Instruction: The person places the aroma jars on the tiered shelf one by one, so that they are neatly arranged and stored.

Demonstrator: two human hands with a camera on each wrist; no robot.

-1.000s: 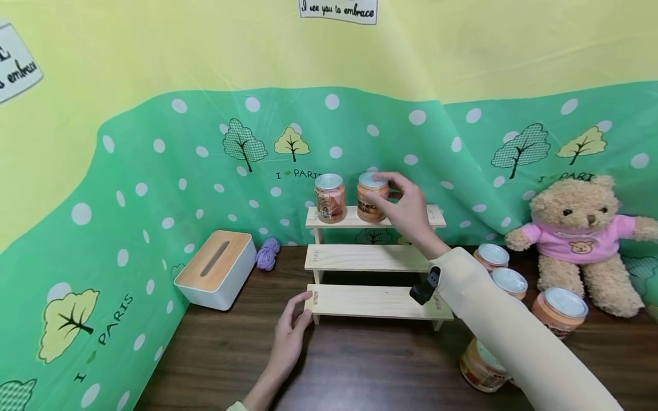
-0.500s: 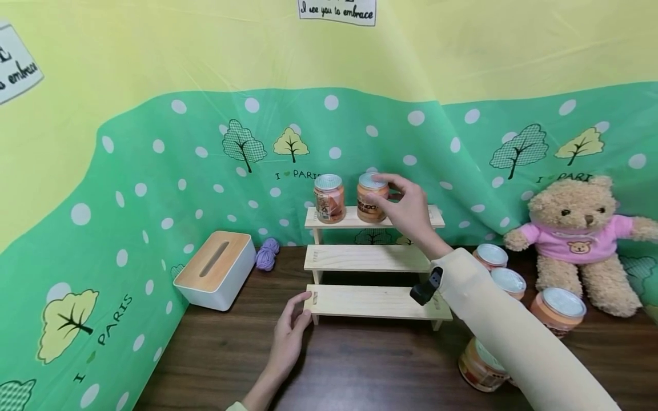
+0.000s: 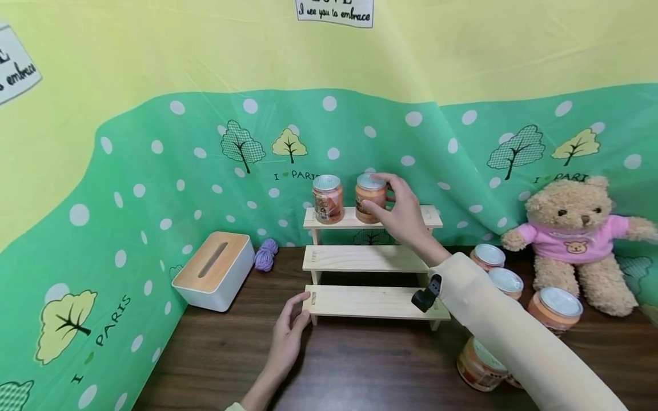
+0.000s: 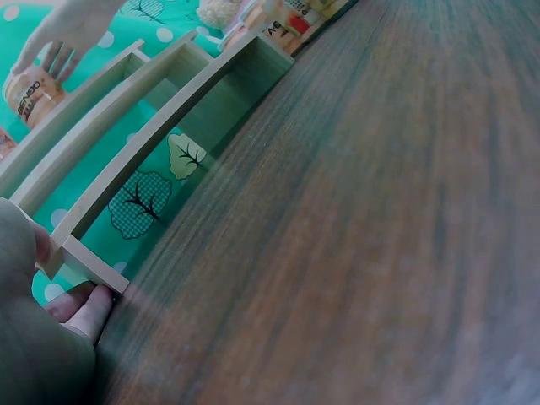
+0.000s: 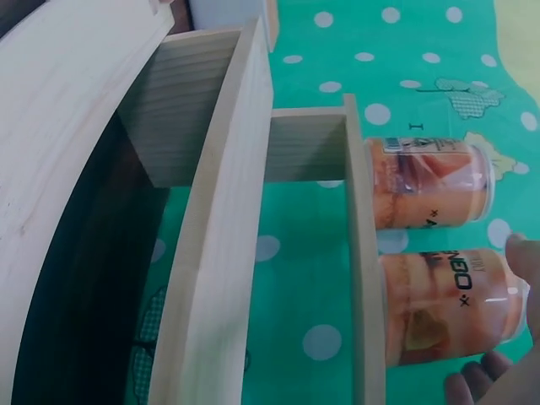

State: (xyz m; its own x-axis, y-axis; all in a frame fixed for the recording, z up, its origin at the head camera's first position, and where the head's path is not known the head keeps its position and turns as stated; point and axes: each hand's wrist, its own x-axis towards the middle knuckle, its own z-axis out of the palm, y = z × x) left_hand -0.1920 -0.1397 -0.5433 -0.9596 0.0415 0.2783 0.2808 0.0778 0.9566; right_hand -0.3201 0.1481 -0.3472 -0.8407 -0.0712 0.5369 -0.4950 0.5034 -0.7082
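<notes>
A three-tier wooden shelf stands on the table against the curtain. My left hand grips the left end of its lowest board; in the left wrist view, thumb and fingertips meet the board and leg there. On the top tier, my right hand holds a jar with orange contents and a silvery lid, one finger over the lid and the thumb at its front. To its left is a similar jar. Both jars stand upright on the top board, apart from each other.
More jars stand to the right, some partly hidden by the right sleeve. Behind them sits a teddy bear in a pink shirt. A tissue box and a purple yarn skein lie left of the shelf.
The right thumb has slid slightly lower on the jar, covering more of its lettering. The left hand keeps its place on the shelf. The head view has shifted slightly.
</notes>
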